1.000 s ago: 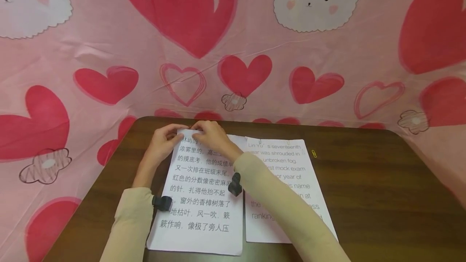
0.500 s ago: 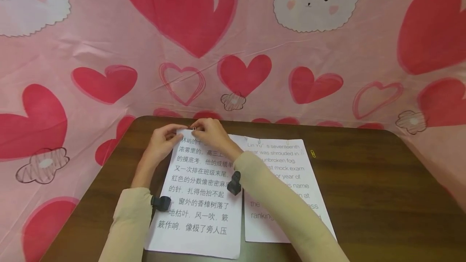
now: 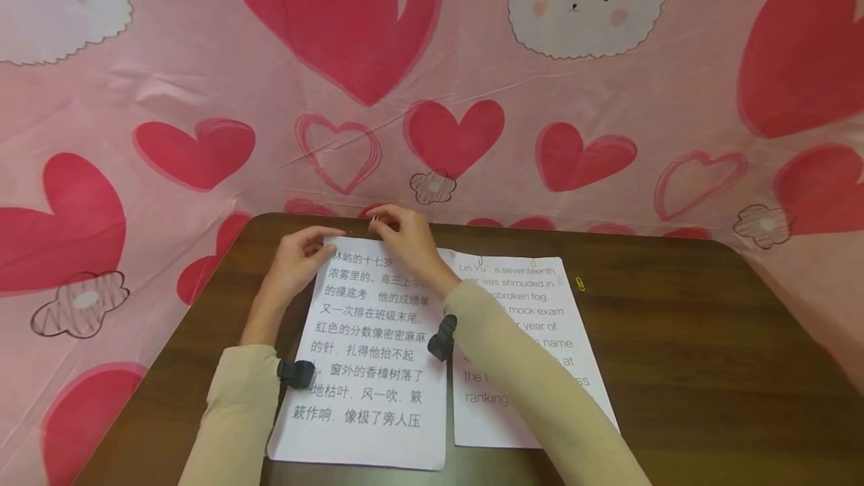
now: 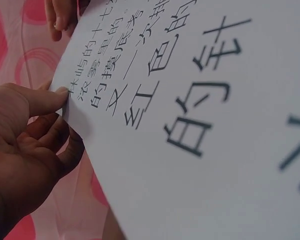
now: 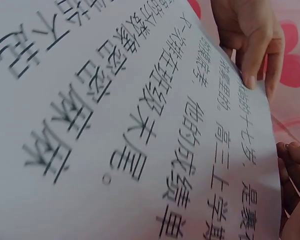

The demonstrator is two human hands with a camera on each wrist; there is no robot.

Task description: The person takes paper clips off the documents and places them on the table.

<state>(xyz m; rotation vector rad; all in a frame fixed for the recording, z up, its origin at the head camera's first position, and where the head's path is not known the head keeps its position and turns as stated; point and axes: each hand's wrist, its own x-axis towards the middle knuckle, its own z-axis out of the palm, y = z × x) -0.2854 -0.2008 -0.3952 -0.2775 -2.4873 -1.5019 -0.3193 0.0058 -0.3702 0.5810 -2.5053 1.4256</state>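
A sheet of paper with large Chinese print (image 3: 367, 336), perhaps a stack, lies on the left. My left hand (image 3: 295, 265) pinches its top left corner; in the left wrist view, the thumb (image 4: 52, 101) is on the printed face and the fingers are behind. Beyond the top edge, my right hand (image 3: 408, 242) holds a small pale paper clip (image 3: 376, 219) between thumb and fingers, apart from the paper. That clip cannot be made out in the right wrist view, where the right hand (image 5: 297, 182) is partly hidden behind the sheet's edge.
To the right lies a sheet with English print (image 3: 520, 321), partly under my right forearm. A dark clip (image 3: 481, 261) and a yellow clip (image 3: 532, 263) sit on its top edge. Another yellow paper clip (image 3: 580, 283) lies on the brown table (image 3: 688, 351). A heart-patterned cloth (image 3: 472, 81) hangs behind.
My right hand has moved from the sheet's top edge away and slightly right, taking the clip with it. My left hand stays at the corner.
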